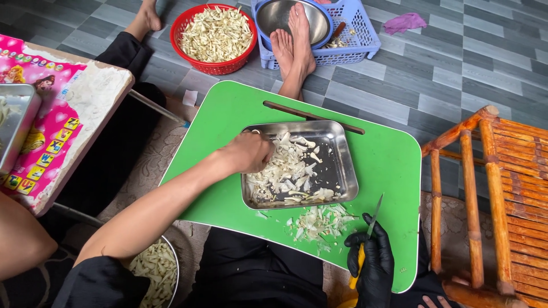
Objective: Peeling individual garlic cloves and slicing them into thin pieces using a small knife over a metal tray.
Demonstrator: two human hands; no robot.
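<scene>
Your left hand [248,153] is curled over the pale chopped pieces [285,171] in the steel tray [342,171], and your gloved right hand [374,262] grips a yellow-handled knife [368,239], blade up, just beside the loose shavings [319,222]; keep that tip pointed away from your bare forearm while you gather, and sweep pieces toward the tray's centre. The tray sits on a green worktop [394,165] across your lap, above grey floor tiles [456,63], with a red basket [216,37] of more pieces, a blue basket [357,34] and a wooden rack [496,188] nearby.
</scene>
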